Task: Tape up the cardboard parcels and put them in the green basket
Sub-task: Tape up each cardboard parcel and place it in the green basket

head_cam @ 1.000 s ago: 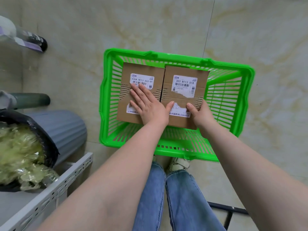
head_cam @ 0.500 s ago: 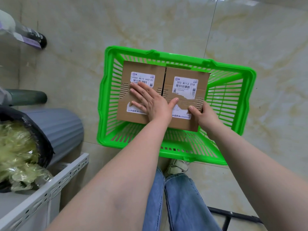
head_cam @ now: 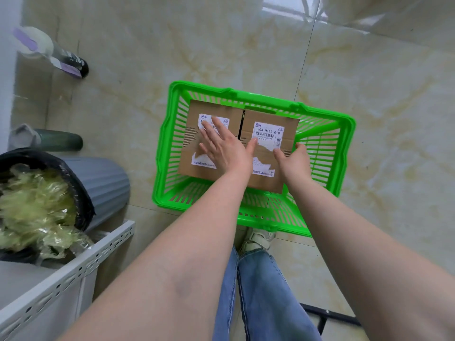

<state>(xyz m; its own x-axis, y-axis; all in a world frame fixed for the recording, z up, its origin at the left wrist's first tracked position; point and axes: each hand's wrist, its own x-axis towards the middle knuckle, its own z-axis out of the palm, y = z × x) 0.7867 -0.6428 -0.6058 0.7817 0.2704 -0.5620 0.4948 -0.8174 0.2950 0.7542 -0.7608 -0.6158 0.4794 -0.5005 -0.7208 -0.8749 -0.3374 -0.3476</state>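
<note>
Head view, floor: pale marbled floor tiles (head_cam: 369,70), with everything standing on them.
Green basket: the green basket (head_cam: 344,134) sits on the floor just ahead of the person's shoes, slatted walls all round.
Parcels: two cardboard parcels lie flat inside it, side by side and nearly touching, pushed toward the far wall. The left parcel (head_cam: 192,153) and the right parcel (head_cam: 270,119) each carry a white shipping label, partly torn.
Bin: a grey ribbed bin (head_cam: 103,178) stands left of the basket, stuffed with yellowish plastic wrap (head_cam: 34,207).
Shelf: a white perforated shelf rail (head_cam: 73,274) cuts across the lower left corner.
Left hand (head_cam: 221,148): fingers straight and spread, palm flat on the left parcel, thumb reaching onto the right one.
Right hand (head_cam: 293,161): gripping the right parcel's near right edge, thumb on top.
</note>
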